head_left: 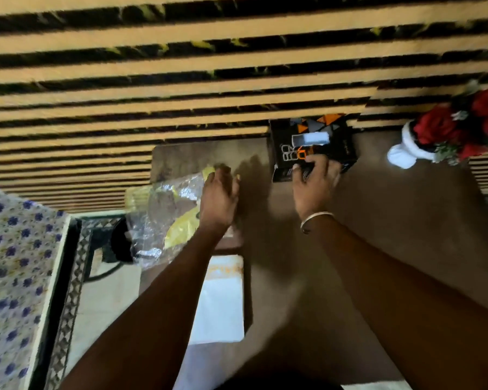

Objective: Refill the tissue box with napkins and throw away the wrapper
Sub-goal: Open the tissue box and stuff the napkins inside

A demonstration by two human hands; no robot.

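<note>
A black tissue box (312, 147) with orange and grey triangles stands at the far edge of the brown table (392, 220), a white napkin showing in its top slot. My right hand (314, 182) grips the box's near edge. The clear and yellow plastic wrapper (166, 218) hangs over the table's left edge. My left hand (219, 197) rests against the wrapper's right side with fingers apart; whether it grips the plastic is unclear.
A red flower arrangement with a white base (445, 133) lies at the table's far right. A slatted wood wall (152, 80) runs behind. A floral-covered surface (14, 263) is at left, with a dark object (119, 243) below the wrapper.
</note>
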